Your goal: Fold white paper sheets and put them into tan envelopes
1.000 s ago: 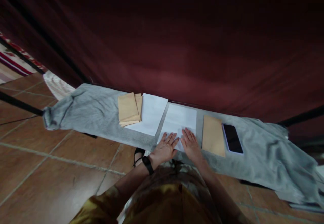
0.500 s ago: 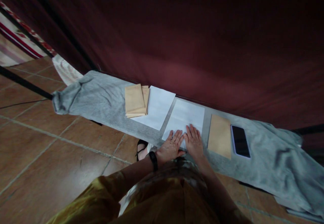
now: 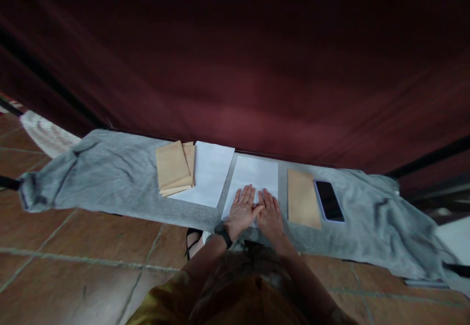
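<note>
1. You seem to be in a home; which room is unclear.
2. Below you lie terracotta-coloured floor tiles.
3. You face a dark red curtain behind a rumpled grey blanket.

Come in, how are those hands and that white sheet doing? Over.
Left hand, right hand: palms down on white sheet. Sheet on grey cloth. Brown paper, phone off to its right.

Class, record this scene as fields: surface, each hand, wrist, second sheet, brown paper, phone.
Surface: grey cloth
Left hand: flat on white sheet
Right hand: flat on same sheet
Left wrist: dark band
Second sheet: left of first, partly under brown stack
Single brown piece: right of hands
Phone: beside brown piece
</note>
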### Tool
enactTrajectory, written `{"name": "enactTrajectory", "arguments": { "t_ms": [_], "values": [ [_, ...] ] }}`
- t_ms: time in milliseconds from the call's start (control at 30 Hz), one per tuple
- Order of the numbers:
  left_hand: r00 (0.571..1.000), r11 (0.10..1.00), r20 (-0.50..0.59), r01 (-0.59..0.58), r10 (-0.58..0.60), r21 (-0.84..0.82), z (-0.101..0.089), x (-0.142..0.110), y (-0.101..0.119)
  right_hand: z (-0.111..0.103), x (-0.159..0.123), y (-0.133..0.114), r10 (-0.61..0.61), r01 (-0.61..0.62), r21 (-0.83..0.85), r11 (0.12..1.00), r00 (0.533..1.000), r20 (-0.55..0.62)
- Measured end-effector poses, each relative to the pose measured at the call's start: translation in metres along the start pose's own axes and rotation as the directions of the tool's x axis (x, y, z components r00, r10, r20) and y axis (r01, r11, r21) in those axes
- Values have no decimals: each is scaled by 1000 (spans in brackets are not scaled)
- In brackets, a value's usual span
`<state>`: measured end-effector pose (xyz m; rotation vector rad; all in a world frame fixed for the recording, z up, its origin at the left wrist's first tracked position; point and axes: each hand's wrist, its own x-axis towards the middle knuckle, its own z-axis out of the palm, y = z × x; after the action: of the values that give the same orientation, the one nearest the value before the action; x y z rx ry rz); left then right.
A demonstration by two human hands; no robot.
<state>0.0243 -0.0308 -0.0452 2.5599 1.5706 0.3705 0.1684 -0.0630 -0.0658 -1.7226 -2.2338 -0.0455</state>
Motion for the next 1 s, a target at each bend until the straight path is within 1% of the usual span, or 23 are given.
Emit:
{"name": "enactTrajectory", "arguments": {
  "t_ms": [100, 267, 400, 500, 567, 667, 767, 833, 900, 1000],
  "values": [
    [998, 999, -58, 31, -29, 19, 2, -6, -11, 4, -1, 1, 77, -77, -7, 997, 994, -72],
    [979, 990, -151, 140, -134, 29, 4, -19, -26, 10, -7, 4, 178, -185, -35, 982, 973, -151],
    [966, 983, -193, 182, -173, 27, 6, -22, -28, 11, -14, 8, 228, -236, -23, 971, 956, -185],
    [965, 982, -193, 188, -179, 30, 6, -22, -26, 10, -13, 10, 256, -264, -25, 964, 951, -176],
    [966, 980, -181, 194, -185, 34, 5, -22, -25, 8, -3, 11, 230, -236, -20, 972, 963, -142],
    [968, 981, -170, 193, -185, 34, 5, -21, -25, 7, 24, 9, 185, -186, -1, 983, 980, -67],
    [966, 983, -196, 181, -171, 34, 6, -20, -26, 7, 55, 8, 166, -166, -2, 986, 986, -3],
    [963, 984, -217, 174, -161, 40, 7, -20, -27, 8, 71, 9, 137, -137, -5, 991, 990, 23],
    [961, 984, -226, 172, -157, 49, 8, -21, -28, 10, 80, 12, 125, -125, -12, 992, 992, 33],
    [960, 982, -231, 176, -157, 66, 10, -23, -31, 13, 82, 16, 136, -135, -30, 990, 990, 21]
  ]
}}
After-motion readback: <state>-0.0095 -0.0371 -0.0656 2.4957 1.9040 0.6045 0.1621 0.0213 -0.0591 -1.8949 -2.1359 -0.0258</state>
